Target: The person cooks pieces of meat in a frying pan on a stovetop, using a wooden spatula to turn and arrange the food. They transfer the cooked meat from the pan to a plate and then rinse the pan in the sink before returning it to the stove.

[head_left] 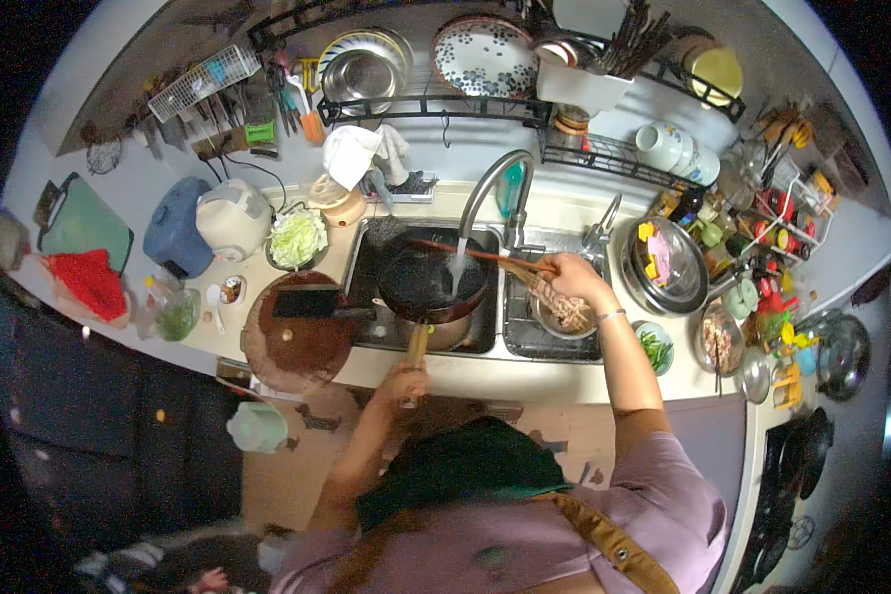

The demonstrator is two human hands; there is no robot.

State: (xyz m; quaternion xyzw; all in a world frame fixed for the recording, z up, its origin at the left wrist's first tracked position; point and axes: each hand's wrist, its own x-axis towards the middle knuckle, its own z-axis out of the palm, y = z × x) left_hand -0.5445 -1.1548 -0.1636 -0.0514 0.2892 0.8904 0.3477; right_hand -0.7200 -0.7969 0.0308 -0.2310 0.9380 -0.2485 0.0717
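Observation:
My left hand [403,384] grips the wooden handle [416,347] of a dark wok [393,278], held over the left sink basin. Water runs into the wok from a curved metal faucet [482,193]. My right hand [573,276] is closed on a long reddish stick-like utensil [453,247], whose far end reaches over the wok; a pale bristled or slatted part, perhaps a brush, hangs below that hand. Beneath the right hand, a bowl with pale strips of food [573,319] sits in the right basin. Another pot or bowl [442,334] lies partly hidden under the wok.
A cleaver [308,303] lies on a round chopping board [286,349] to the left. Shredded cabbage [297,237] fills a bowl behind it. Right of the sink stand a metal basin [627,278], cut green vegetables [653,349] and a bowl of chopped meat [719,338]. A dish rack [445,109] overhangs the sink.

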